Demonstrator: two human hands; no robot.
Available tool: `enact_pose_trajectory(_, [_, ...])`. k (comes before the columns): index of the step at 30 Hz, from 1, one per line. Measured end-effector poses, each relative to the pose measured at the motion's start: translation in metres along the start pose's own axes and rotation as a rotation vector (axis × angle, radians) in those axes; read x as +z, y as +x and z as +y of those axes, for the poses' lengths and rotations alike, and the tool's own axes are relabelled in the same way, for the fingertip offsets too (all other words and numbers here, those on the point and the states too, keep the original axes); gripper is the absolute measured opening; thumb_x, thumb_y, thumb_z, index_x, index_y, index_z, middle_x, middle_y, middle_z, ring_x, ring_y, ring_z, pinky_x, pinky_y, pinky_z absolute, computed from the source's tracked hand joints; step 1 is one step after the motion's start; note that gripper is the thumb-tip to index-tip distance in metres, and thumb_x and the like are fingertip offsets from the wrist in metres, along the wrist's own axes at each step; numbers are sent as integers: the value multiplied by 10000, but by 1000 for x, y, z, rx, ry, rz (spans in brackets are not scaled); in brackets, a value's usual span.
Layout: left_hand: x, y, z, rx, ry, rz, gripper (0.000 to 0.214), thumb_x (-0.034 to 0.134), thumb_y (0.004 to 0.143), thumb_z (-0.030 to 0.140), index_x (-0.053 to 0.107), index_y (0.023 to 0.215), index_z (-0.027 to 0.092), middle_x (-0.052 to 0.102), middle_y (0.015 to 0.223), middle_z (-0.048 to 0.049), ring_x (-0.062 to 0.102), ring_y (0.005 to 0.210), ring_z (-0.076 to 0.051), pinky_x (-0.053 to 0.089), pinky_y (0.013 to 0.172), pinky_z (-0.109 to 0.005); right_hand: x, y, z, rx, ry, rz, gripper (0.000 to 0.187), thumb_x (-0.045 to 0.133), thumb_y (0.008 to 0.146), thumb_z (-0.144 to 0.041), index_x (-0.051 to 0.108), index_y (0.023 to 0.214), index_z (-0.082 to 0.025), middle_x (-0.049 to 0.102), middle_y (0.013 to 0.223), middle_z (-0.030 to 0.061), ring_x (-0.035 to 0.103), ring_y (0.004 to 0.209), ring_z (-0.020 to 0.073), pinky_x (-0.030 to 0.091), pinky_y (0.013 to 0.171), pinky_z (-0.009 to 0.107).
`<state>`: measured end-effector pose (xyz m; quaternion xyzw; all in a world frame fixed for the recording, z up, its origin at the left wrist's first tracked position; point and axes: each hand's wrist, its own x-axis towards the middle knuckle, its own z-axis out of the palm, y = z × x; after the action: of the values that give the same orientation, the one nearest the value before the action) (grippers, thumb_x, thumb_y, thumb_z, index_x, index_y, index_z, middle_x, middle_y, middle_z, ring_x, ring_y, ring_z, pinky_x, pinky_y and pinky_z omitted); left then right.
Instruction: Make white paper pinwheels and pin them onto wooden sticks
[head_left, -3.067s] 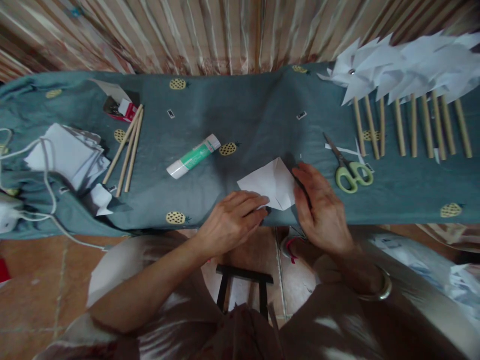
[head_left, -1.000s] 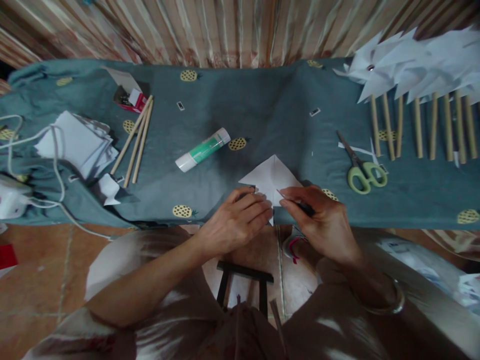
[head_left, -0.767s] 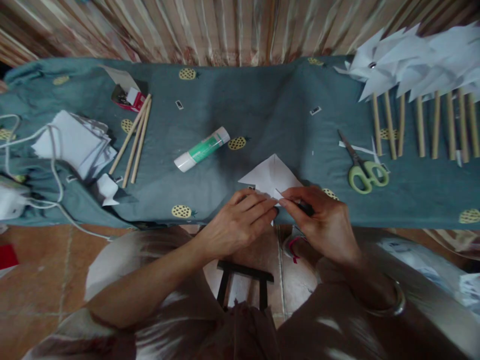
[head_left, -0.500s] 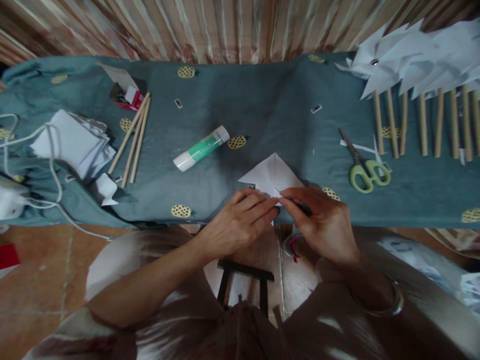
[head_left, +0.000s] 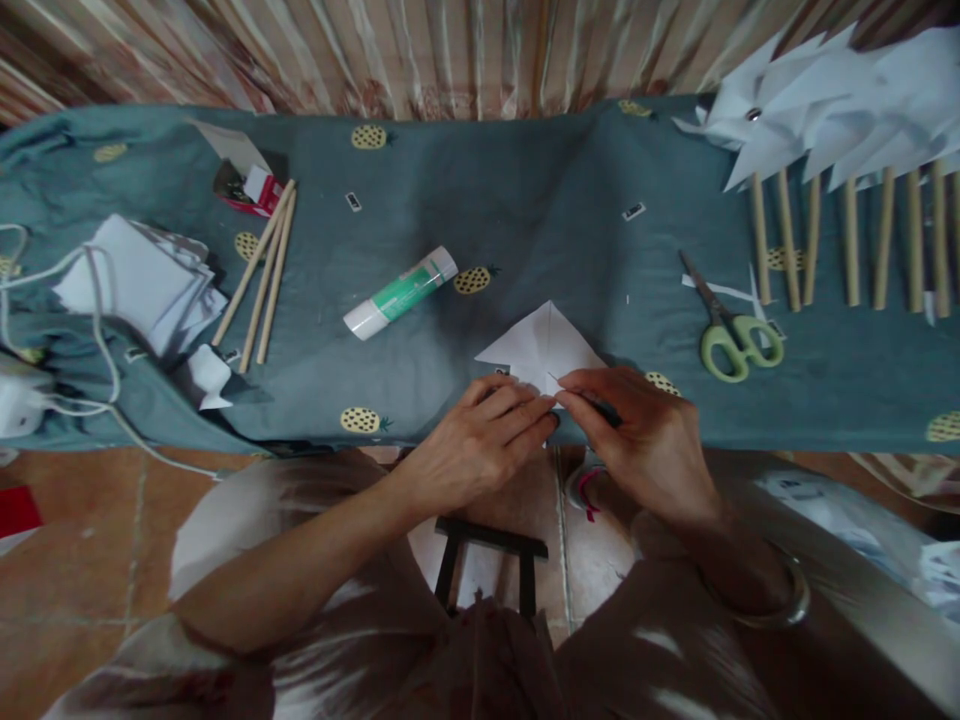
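A white square of paper (head_left: 541, 335) with crease lines lies at the table's near edge, one corner pointing away from me. My left hand (head_left: 487, 435) rests over its near left side, with the fingers together and gripping the paper. Pinched in my right hand (head_left: 645, 430) is a thin pointed tool (head_left: 606, 410) with a dark handle. Its fine tip touches or hovers just over the paper near the middle; I cannot tell which. Most of the tool and the paper's near part are hidden by my fingers.
Left of centre lies a glue stick (head_left: 401, 293). Green-handled scissors (head_left: 724, 330) and paper scraps are to the right. Finished paper pinwheels (head_left: 832, 110) fill the far right. At left are wooden sticks (head_left: 271, 280), a red box (head_left: 259, 190), a paper stack (head_left: 135, 280) and a white cable (head_left: 112, 350).
The view has shifted slightly. Both hands stay at the paper in nearly the same pose, and the right hand with the tool has barely moved.
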<state>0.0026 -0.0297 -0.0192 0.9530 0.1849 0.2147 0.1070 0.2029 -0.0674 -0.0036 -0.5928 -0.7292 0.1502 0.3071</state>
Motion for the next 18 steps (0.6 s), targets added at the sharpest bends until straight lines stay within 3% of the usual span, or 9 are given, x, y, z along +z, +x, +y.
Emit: enact_pose_trajectory(18, [2, 0, 0, -8, -1, 0, 212, 519, 973, 157, 617, 1156, 118, 714, 1184, -88, 618, 1100, -197, 403, 1092, -459, 5, 0, -2, -23, -92, 24, 85, 595, 919, -195, 678, 932, -183, 743, 831, 45, 677, 769, 191, 526, 732, 319])
